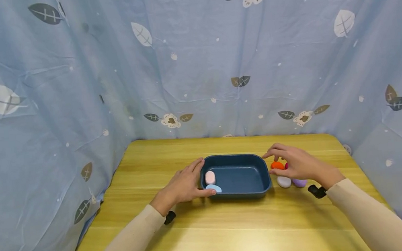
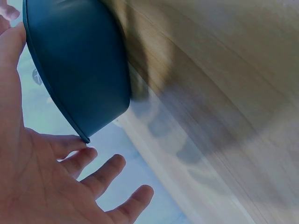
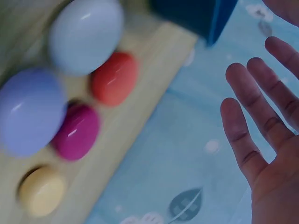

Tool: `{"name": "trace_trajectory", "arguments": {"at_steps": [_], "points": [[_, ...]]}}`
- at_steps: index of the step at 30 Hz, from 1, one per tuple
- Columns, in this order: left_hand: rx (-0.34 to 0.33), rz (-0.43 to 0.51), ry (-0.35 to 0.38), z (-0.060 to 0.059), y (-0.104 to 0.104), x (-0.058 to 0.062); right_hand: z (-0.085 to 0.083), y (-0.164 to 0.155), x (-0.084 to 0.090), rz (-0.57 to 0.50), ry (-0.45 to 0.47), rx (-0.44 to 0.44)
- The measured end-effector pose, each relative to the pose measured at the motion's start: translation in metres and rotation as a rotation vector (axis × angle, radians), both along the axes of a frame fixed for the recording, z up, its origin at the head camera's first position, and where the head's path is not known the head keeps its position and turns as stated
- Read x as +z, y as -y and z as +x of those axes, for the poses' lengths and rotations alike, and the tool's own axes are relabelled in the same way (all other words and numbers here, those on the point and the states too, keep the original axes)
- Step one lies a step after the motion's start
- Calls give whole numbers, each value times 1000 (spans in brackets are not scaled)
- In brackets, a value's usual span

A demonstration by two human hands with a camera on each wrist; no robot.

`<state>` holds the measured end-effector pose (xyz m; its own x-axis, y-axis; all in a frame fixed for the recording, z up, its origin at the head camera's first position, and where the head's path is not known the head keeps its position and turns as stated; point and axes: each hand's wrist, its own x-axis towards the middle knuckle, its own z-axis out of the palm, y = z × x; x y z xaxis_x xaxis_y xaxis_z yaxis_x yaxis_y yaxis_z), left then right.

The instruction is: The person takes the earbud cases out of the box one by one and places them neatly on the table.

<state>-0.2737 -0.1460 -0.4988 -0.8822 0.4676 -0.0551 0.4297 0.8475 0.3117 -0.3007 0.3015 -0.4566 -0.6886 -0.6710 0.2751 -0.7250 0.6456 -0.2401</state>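
Observation:
A dark blue rectangular bin stands on the table, with a pale pink rounded piece and a light blue one at its left end. My left hand spans that end, its thumb on the near rim and extended fingers at the far corner. In the left wrist view, the other fingers spread apart below the bin's corner. Close to the right end, my right hand hovers with nothing in its grasp. Beneath and beside it lie smooth orange, whitish and purple pieces.
In the right wrist view, a magenta piece and a yellow one lie beside the purple piece. The wood-grain table ends at a blue patterned curtain along the back and both sides.

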Motion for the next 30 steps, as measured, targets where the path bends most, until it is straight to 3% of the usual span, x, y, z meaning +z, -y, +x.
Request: {"name": "trace_trajectory", "arguments": {"at_steps": [13, 18, 30], "points": [[6, -30, 9, -1, -1, 8, -15, 78, 19, 135, 114, 155], [11, -44, 10, 1, -1, 5, -21, 100, 16, 166, 187, 230], [0, -34, 9, 2, -2, 7, -37, 146, 7, 198, 243, 335]]}}
